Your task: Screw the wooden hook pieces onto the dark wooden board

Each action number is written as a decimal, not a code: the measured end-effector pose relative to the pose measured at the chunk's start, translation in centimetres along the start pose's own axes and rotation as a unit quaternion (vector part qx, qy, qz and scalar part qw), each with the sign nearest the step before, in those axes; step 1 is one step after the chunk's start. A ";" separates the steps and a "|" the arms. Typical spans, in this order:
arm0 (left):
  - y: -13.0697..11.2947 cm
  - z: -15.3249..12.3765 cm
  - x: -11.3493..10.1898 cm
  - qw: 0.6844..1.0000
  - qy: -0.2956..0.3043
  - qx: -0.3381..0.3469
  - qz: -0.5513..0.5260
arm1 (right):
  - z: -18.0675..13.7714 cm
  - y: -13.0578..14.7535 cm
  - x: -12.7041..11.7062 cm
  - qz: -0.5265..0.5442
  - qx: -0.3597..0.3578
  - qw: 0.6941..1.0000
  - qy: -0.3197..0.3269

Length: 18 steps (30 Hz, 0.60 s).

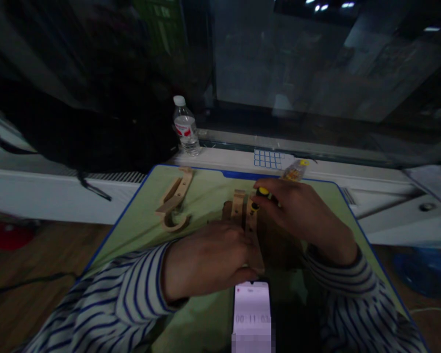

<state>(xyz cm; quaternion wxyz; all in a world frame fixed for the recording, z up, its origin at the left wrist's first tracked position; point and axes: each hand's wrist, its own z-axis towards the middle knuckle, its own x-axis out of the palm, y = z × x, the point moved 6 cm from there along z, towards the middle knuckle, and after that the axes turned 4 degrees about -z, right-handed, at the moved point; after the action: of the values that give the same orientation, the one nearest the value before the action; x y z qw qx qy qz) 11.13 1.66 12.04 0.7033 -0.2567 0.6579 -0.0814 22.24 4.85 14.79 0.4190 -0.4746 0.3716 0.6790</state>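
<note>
My left hand (209,255) lies over a wooden piece (244,213) on the green mat (132,230), fingers curled down on it. My right hand (301,215) is closed round a screwdriver with a yellow-and-black handle (262,192), its tip at the wood. Both sleeves are striped. A phone (252,314) with a timer screen lies near the front edge.
A curved wooden hook-shaped part (174,198) lies at the mat's left rear. A water bottle (185,127) stands on the white ledge behind. A blue-grid card (267,159) and a small clear bag (295,170) rest on that ledge. Dark bag at left.
</note>
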 end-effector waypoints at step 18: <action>6.5 1.6 -2.1 0.953 -0.223 -0.206 0.004 | -0.3 0.6 -0.2 -0.017 -0.010 1.000 0.017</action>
<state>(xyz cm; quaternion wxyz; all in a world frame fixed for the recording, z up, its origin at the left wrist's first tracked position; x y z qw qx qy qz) 10.96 8.61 10.89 0.7642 -0.4048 0.4880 0.1185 21.80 4.29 14.99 0.4189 -0.4967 0.3637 0.6675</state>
